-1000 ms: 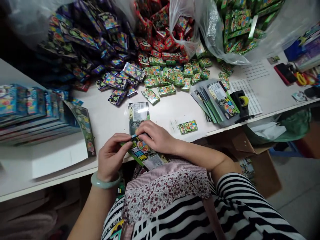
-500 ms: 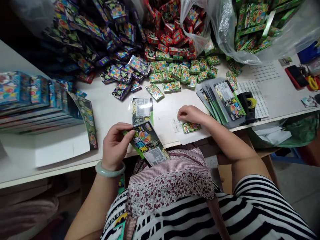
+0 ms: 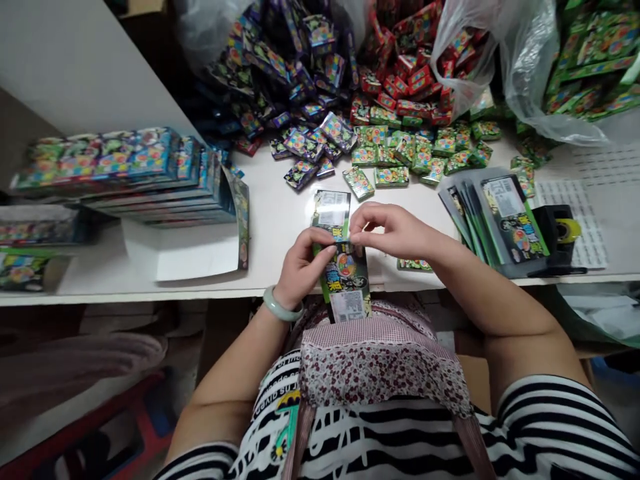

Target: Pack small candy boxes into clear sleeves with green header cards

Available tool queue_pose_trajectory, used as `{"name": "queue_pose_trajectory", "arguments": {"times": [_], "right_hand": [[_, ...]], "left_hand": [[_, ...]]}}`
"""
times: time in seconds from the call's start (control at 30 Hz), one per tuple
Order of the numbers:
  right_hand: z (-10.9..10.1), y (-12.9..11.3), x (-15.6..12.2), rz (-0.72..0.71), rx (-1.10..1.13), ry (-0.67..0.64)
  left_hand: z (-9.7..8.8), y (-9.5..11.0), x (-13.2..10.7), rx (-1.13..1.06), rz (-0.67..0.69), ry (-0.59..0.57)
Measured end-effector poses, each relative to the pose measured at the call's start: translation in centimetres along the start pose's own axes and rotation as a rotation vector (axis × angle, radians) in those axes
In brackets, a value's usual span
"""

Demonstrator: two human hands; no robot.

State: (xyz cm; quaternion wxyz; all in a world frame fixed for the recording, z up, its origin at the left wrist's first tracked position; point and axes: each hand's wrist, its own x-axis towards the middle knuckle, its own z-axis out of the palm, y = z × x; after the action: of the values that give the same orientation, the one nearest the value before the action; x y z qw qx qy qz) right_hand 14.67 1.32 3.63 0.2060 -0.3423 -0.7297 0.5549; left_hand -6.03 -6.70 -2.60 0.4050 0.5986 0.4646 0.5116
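My left hand (image 3: 306,263) pinches the upper left edge of a flat black-and-green printed packet (image 3: 345,280), which hangs over the table's front edge against the apron. At the packet's top edge, close to the left fingertips, the thumb and forefinger of my right hand (image 3: 393,230) are pressed together. Whatever is between them is too small to make out. A similar printed packet (image 3: 332,208) lies flat on the table just behind. Partly under my right forearm is a small green candy box (image 3: 414,265).
Piles of small purple boxes (image 3: 300,143), red boxes (image 3: 415,80) and green boxes (image 3: 393,177) spread along the back. Stacked display boxes (image 3: 150,157) stand left beside an opened white carton (image 3: 195,257). To the right are more packets (image 3: 510,213), a tape dispenser (image 3: 557,230) and a label sheet (image 3: 595,233).
My right hand has left the spot by the small green box and come to the top edge of the packet. My left hand still holds the packet, now more upright. The view has shifted left.
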Motion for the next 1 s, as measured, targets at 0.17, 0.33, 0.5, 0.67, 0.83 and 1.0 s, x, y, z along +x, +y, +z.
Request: {"name": "queue_pose_trajectory", "arguments": {"times": [0.17,0.33,0.5,0.67,0.83,1.0], "right_hand": [[2.0,-1.8,2.6,0.18,-0.152,-0.077],[2.1,-1.8,3.1,0.298,-0.127,-0.112],[2.0,-1.9,3.9,0.351,-0.157,-0.129],[2.1,-1.7,4.1,0.372,-0.219,-0.112],[2.1,-1.5,4.0,0.336,-0.243,-0.114],[2.2,-2.0,4.2,0.384,-0.224,-0.132]], "left_hand": [[-0.1,-0.1,-0.2,-0.043,0.01,0.009],[-0.1,-0.3,-0.1,-0.077,-0.011,0.032],[0.1,0.0,0.1,-0.06,0.009,0.036],[0.3,-0.2,0.1,-0.043,0.025,0.066],[0.6,-0.4,0.1,-0.017,0.007,0.076],[0.5,-0.9,0.0,0.027,-0.001,0.116]]}}
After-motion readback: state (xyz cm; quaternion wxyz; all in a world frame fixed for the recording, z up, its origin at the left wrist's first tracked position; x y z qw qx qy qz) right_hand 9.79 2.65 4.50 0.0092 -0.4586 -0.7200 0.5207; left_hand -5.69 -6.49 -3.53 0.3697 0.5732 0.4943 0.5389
